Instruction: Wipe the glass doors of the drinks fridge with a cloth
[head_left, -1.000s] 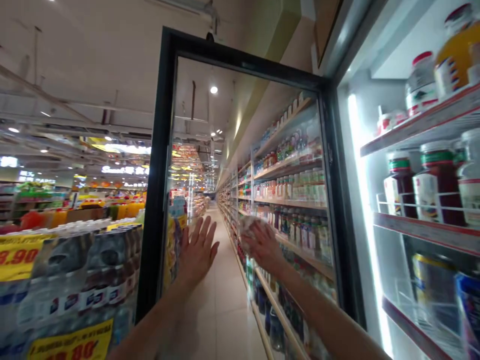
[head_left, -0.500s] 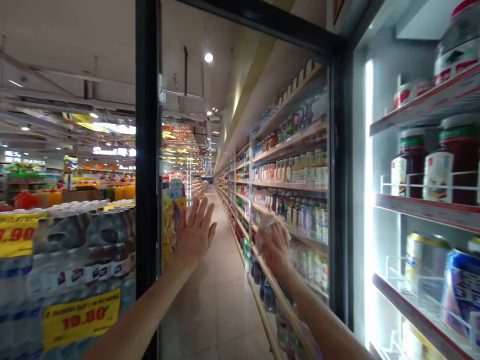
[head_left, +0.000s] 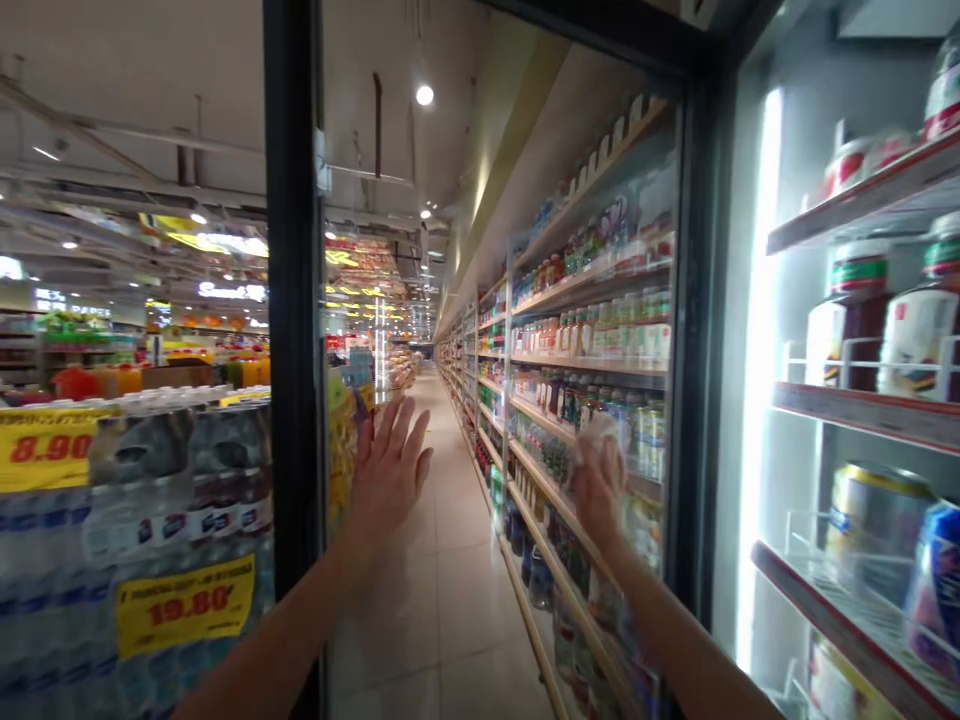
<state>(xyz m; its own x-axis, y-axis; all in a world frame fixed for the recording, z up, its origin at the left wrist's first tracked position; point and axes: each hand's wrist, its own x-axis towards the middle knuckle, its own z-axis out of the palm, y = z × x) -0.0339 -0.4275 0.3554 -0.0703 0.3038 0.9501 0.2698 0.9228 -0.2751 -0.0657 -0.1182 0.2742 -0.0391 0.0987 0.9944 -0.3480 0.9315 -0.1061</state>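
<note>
here, two hands (head_left: 390,470) (head_left: 598,490) at one glass door (head_left: 291,300), perhaps one cloth (head_left: 604,430)

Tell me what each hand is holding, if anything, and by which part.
The right hand holds a whitish cloth at the glass door; blur hides which part is gripped. The left hand, spread open, holds nothing.

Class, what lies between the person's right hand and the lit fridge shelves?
In the head view, left to right: some glass pane, its dark frame, then a bright light strip.
</note>
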